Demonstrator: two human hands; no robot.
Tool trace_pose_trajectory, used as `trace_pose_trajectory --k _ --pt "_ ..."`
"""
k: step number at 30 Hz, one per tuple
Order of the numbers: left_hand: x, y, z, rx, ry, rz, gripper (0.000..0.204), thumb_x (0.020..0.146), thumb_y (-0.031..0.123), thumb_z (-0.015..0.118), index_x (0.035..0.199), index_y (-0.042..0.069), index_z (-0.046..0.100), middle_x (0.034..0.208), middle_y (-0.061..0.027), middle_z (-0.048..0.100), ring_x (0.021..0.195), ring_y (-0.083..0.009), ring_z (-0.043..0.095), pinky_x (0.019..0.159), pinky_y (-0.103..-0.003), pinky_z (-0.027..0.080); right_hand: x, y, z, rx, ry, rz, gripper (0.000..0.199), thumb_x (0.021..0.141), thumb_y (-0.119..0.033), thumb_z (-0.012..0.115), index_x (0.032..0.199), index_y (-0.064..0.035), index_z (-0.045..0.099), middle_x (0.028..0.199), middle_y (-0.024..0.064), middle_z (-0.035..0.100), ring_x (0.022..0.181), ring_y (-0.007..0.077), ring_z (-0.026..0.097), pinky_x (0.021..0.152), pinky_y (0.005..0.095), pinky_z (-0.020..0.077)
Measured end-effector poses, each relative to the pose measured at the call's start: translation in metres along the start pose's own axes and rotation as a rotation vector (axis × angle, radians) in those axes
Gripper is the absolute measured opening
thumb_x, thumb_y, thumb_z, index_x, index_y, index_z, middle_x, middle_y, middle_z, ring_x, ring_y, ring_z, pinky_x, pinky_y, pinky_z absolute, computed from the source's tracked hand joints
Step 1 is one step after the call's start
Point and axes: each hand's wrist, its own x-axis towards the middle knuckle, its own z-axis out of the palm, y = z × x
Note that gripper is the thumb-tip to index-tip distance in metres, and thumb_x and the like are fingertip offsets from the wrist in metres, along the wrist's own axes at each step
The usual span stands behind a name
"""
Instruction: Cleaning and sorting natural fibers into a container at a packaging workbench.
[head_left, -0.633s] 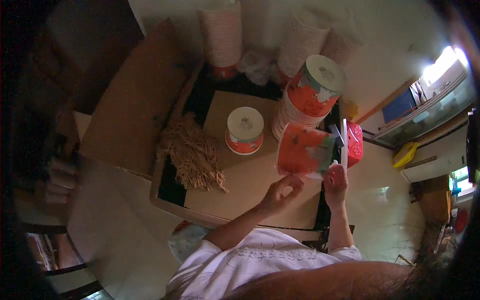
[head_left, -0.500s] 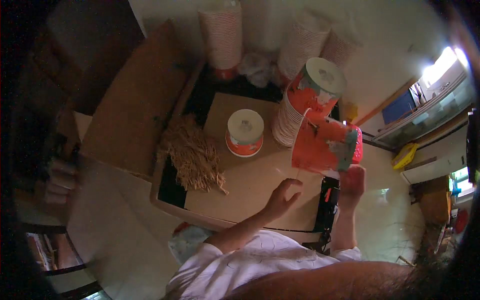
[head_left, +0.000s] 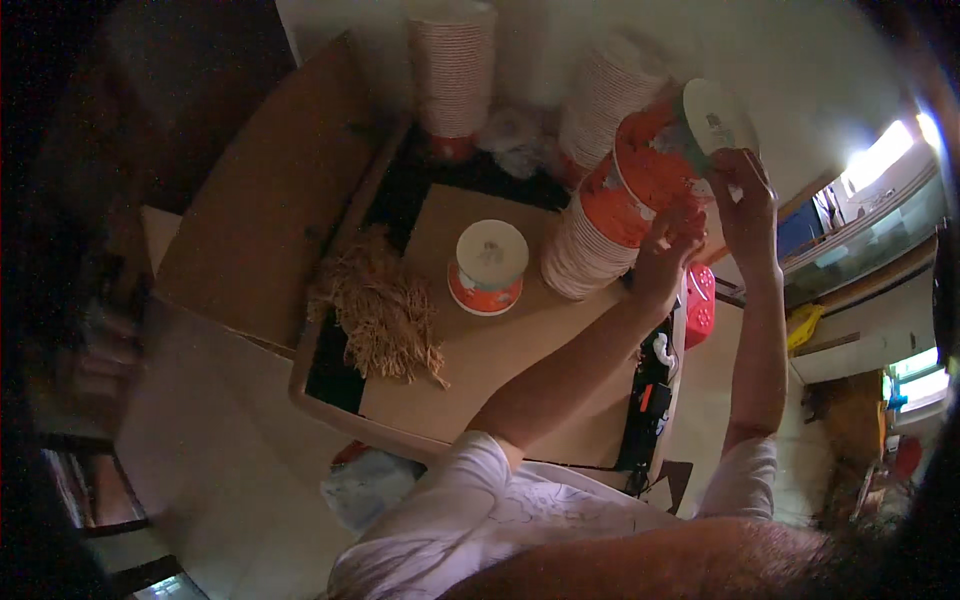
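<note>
An orange paper bucket (head_left: 652, 150) with a green band and pale base lies tilted, base up, at the top of a leaning stack of matching buckets (head_left: 590, 245). My right hand (head_left: 742, 190) pinches its base edge. Lower on the bucket's side, near the stack, the bent fingers of my left hand (head_left: 675, 240) press against it; its fingertips are partly hidden. Another upside-down bucket (head_left: 490, 270) stands on the cardboard sheet (head_left: 500, 370) to the left. Beside that lies a bundle of tan, frayed-looking strands (head_left: 385, 310).
Tall stacks of pale-rimmed buckets (head_left: 452, 80) stand along the back, with a crumpled clear plastic bag (head_left: 512, 140) between them. A red plastic object (head_left: 700, 305) sits by the right table edge. A large cardboard flap (head_left: 265, 210) rises at the left.
My right hand has carried the bucket up and away, turning it base-up onto the leaning stack. My left hand has risen from the near table to the bucket's side.
</note>
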Motion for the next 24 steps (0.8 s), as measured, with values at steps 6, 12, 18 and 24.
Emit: trace_pose_trajectory --k 6,12,18,24 --pt "0.018 0.007 -0.045 -0.101 0.174 -0.137 0.023 0.078 0.020 0.059 0.099 0.011 0.056 0.093 -0.0002 0.060 0.090 -0.0127 0.055 0.082 -0.030 0.041 -0.005 0.021 0.017 0.000 -0.126 0.059 0.013 0.075 -0.004 0.057 0.087 0.0001 0.055 0.086 0.0115 0.054 0.082 0.0247 0.056 0.073 0.0310 0.0443" --pt "0.021 0.000 -0.083 -0.113 0.315 -0.159 0.025 0.080 0.019 0.057 0.102 0.008 0.056 0.098 -0.0049 0.060 0.091 -0.0169 0.057 0.082 -0.032 0.046 -0.008 0.036 0.033 0.043 -0.171 0.061 0.014 0.076 -0.002 0.057 0.090 -0.0007 0.054 0.085 0.0099 0.054 0.078 0.0208 0.055 0.071 0.0287 0.0445" --pt "0.018 0.003 -0.094 -0.144 0.371 -0.187 0.016 0.078 0.020 0.058 0.091 0.011 0.059 0.084 -0.0016 0.062 0.079 -0.0143 0.060 0.074 -0.029 0.048 -0.013 0.047 0.044 0.103 -0.194 0.097 0.015 0.076 -0.001 0.057 0.091 -0.0003 0.055 0.087 0.0109 0.054 0.079 0.0222 0.056 0.071 0.0296 0.0453" --pt "0.023 0.017 -0.102 -0.088 0.511 -0.113 0.009 0.079 0.018 0.057 0.084 0.012 0.059 0.078 -0.0012 0.061 0.074 -0.0116 0.060 0.061 -0.026 0.051 -0.004 0.040 0.052 0.032 -0.210 0.069 0.020 0.076 0.001 0.057 0.096 -0.0012 0.055 0.086 0.0115 0.053 0.081 0.0234 0.059 0.071 0.0292 0.0462"
